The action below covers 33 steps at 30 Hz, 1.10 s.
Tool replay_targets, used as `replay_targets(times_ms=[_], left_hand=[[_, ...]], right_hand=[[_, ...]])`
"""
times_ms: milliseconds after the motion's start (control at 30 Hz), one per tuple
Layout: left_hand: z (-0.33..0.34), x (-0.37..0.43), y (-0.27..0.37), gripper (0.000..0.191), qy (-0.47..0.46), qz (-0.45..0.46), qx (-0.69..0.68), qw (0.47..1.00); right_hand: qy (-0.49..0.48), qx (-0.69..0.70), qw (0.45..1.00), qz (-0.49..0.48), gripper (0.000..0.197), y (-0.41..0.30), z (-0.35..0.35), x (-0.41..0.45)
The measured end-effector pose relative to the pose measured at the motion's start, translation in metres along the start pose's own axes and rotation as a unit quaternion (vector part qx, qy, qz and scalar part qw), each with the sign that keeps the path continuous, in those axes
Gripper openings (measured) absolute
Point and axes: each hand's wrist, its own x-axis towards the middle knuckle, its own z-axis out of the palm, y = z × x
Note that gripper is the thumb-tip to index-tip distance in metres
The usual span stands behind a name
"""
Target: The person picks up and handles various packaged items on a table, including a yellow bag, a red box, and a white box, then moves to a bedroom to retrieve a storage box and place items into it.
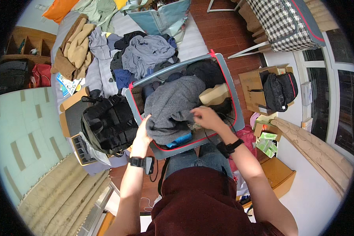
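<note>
A dark grey knit garment (174,97) lies bunched over the near and middle part of an open fabric storage box (236,103) with red piping. My left hand (143,132) grips the garment's left edge, fingers partly hidden behind the cloth. At the garment's right side, the bent fingers of my right hand (206,117) pinch a fold of it. Inside the box, dark clothes (208,72) fill the far end, and a cream-coloured object (214,94) sits to the right. Something bright blue (180,141) shows beneath the garment near the front wall.
Left of the box stands a black backpack (112,124). Rumpled clothes (147,53) and a light-blue tote bag (162,22) are on the bed beyond. To the right are a cardboard box (249,85) with a black bag (275,91), and a houndstooth fabric case (286,23) on white legs.
</note>
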Motion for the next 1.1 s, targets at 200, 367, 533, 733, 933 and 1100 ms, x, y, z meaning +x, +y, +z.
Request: replay_targets(times_ms=[200,367,533,733,933,1100], left_hand=[[0.024,-0.108,0.035,0.04,0.033,0.064,-0.036,0.997],[0.012,-0.175,0.06,0.041,0.038,0.193,-0.026,0.98],[0.0,-0.214,0.082,0.041,0.052,0.285,-0.022,0.957],[-0.01,-0.239,0.104,0.042,0.062,0.344,-0.021,0.936],[-0.017,-0.263,0.126,0.043,0.076,0.396,-0.018,0.915],[-0.015,-0.271,0.147,0.044,0.078,0.43,-0.017,0.899]], right_hand=[[0.054,-0.22,0.966,0.125,0.064,0.067,-0.037,-0.033],[0.002,-0.192,0.969,0.158,0.068,0.099,-0.041,-0.007],[-0.042,-0.24,0.944,0.223,0.057,0.074,-0.047,0.015],[-0.025,-0.231,0.951,0.205,0.045,0.065,-0.056,0.013],[-0.068,-0.246,0.944,0.21,0.041,0.054,-0.06,0.02],[-0.157,-0.195,0.938,0.242,0.04,0.054,-0.059,0.037]])
